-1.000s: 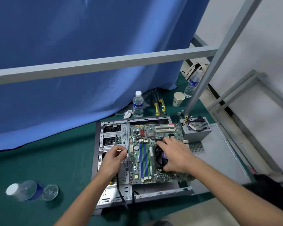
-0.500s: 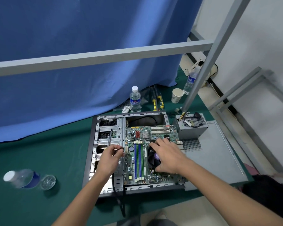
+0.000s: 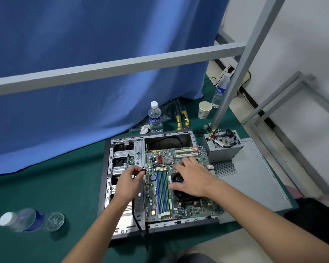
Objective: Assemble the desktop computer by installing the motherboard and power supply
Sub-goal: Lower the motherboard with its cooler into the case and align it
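Our left hand (image 3: 128, 182) pinches a thin black cable (image 3: 136, 220) beside the left edge of the motherboard (image 3: 160, 188). Our right hand (image 3: 193, 180) lies open with fingers spread on the motherboard, over its cooler fan. The motherboard sits inside the open case (image 3: 122, 160) on the green desk (image 3: 46, 186). The power supply (image 3: 223, 147) stands just right of the case, outside it.

Left hand (image 3: 128, 184) curling fingers, pinching thin black cable (image 3: 134, 204); right hand (image 3: 193, 179) resting palm-down, fingers spread, both forearms extended.
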`<state>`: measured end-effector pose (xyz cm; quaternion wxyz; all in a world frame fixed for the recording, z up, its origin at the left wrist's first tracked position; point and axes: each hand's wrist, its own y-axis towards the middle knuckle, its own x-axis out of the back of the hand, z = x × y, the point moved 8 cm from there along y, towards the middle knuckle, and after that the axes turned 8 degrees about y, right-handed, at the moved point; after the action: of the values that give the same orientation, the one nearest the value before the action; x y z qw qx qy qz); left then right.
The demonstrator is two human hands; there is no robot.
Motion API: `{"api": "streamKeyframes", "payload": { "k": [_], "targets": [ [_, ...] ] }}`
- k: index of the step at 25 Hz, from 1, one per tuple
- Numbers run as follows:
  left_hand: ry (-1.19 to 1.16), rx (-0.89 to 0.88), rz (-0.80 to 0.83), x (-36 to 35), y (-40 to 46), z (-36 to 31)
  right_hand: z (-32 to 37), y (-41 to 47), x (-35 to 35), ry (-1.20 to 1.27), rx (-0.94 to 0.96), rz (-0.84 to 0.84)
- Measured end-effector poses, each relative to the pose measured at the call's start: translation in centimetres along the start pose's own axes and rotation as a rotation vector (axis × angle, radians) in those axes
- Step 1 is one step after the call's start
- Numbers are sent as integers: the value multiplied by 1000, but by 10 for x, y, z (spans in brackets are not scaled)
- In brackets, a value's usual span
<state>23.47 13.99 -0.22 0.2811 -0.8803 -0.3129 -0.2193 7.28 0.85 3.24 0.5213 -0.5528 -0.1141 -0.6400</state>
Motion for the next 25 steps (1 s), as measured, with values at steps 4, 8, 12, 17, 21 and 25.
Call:
{"api": "streamKeyframes", "payload": {
  "k": [4,8,12,17,21,25],
  "targets": [
    [20,-25,37,5,20,-1,1,25,2,93,-122,-87],
    [64,-42,63,11,33,7,-4,32,-23,13,-220,9],
    [23,-5,90,9,40,13,-10,30,-18,-30,-363,59],
    [46,-6,97,2,50,11,2,16,-30,-37,-533,144],
    [54,14,108,-3,57,6,5,12,-25,35,-496,85],
    [71,2,95,-3,72,-7,8,15,-27,90,-462,84]
  ]
}}
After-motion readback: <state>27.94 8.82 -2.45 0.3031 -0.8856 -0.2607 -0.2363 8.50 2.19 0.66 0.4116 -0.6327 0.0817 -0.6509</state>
